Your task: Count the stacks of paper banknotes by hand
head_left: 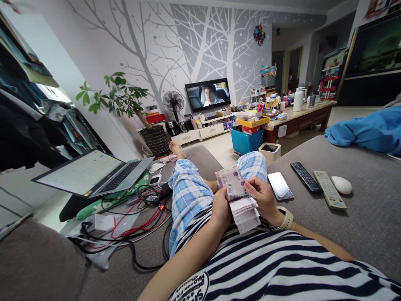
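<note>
A stack of banknotes (232, 184), pale with purplish print and a figure 5 on them, is held above my lap. My left hand (221, 207) is wrapped round the stack's near left side. With thumb and fingers, my right hand (260, 195) pinches the right edge of the upper notes. Below the hands, several notes (244, 213) fan downward with their paler sides showing. How many notes there are cannot be made out. A watch with a light strap (286, 219) is on my right wrist.
On the sofa to the right lie a phone (280, 185), a black remote (305, 177), a beige remote (329, 190) and a white rounded object (341, 184). Left are an open laptop (103, 171) and tangled cables (147, 221). A cluttered table (300, 115) stands beyond.
</note>
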{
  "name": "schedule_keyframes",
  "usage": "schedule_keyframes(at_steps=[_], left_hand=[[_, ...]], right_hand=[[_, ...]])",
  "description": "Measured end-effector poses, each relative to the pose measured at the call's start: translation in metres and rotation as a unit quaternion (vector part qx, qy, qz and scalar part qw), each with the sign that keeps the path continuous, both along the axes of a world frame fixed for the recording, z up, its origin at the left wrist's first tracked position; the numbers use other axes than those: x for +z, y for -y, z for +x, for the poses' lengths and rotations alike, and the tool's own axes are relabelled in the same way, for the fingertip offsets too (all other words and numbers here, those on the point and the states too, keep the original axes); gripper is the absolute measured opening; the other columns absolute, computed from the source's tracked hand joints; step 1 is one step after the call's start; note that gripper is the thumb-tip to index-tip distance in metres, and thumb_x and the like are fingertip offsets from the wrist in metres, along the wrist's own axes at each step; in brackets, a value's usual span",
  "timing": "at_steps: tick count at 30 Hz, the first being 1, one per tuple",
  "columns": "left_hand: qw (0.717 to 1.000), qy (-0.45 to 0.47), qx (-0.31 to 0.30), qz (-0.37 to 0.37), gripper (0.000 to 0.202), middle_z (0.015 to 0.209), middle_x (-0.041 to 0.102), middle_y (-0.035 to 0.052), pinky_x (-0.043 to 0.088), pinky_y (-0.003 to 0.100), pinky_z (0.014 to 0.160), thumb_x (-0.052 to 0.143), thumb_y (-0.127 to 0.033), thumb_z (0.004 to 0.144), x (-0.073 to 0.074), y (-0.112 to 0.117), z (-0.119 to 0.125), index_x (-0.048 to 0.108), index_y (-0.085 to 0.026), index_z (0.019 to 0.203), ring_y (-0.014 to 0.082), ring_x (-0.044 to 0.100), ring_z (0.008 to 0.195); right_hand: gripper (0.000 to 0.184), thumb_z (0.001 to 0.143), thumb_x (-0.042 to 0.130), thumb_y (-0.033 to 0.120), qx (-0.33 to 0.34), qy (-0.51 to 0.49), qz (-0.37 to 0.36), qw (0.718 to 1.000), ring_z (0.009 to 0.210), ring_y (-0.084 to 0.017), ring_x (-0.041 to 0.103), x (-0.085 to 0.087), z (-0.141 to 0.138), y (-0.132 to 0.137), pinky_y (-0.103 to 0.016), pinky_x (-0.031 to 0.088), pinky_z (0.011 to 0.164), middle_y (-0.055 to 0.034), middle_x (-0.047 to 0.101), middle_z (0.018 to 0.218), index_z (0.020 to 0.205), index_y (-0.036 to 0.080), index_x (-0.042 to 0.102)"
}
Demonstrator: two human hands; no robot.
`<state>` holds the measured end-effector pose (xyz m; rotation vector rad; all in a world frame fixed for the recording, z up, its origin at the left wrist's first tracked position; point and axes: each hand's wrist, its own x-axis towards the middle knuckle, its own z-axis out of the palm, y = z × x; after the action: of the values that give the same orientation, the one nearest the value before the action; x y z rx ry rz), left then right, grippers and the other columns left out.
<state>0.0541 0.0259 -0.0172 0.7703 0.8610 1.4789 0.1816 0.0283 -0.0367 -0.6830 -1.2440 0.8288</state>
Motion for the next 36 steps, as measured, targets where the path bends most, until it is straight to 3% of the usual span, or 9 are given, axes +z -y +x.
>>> schedule_keyframes(at_steps=[11,22,31,36], left_hand=[[1.0,-0.01,0.008,0.0,0.023,0.072,0.072,0.0053,0.05,0.032,0.071,0.065,-0.03,0.064,0.001,0.001,0.0,0.069,-0.013,0.079,0.0215,0.066,0.072],[1.0,-0.007,0.005,0.004,0.018,0.069,0.069,0.0027,0.049,0.03,0.069,0.066,-0.029,0.064,-0.004,-0.001,-0.001,0.068,-0.014,0.073,0.0167,0.059,0.064],[1.0,-0.009,0.0,0.007,0.017,0.071,0.071,0.0043,0.05,0.032,0.072,0.067,-0.031,0.065,0.001,0.003,0.0,0.068,-0.015,0.072,0.0196,0.063,0.067],[1.0,0.003,-0.006,0.002,0.021,0.076,0.073,0.0061,0.052,0.035,0.077,0.069,-0.032,0.067,-0.004,0.001,0.0,0.07,-0.015,0.079,0.0233,0.067,0.075]], right_hand=[[0.017,0.086,0.065,0.036,-0.014,0.012,0.008,1.0,0.068,-0.016,0.055,-0.001,0.0,0.0,-0.028,0.044,0.064,-0.0008,0.062,0.074,0.083,0.019,0.067],[0.018,0.089,0.062,0.034,0.01,-0.001,0.012,1.0,0.066,-0.015,0.052,0.003,0.0,0.006,-0.026,0.042,0.061,0.0,0.06,0.072,0.08,0.019,0.064],[0.023,0.089,0.06,0.039,0.001,-0.002,0.014,1.0,0.06,-0.014,0.049,0.009,0.001,0.009,-0.027,0.04,0.057,0.001,0.056,0.067,0.077,0.02,0.063],[0.028,0.09,0.059,0.044,0.008,0.009,0.013,1.0,0.058,-0.015,0.049,0.007,0.001,0.009,-0.027,0.04,0.056,0.0007,0.057,0.065,0.076,0.02,0.063]])
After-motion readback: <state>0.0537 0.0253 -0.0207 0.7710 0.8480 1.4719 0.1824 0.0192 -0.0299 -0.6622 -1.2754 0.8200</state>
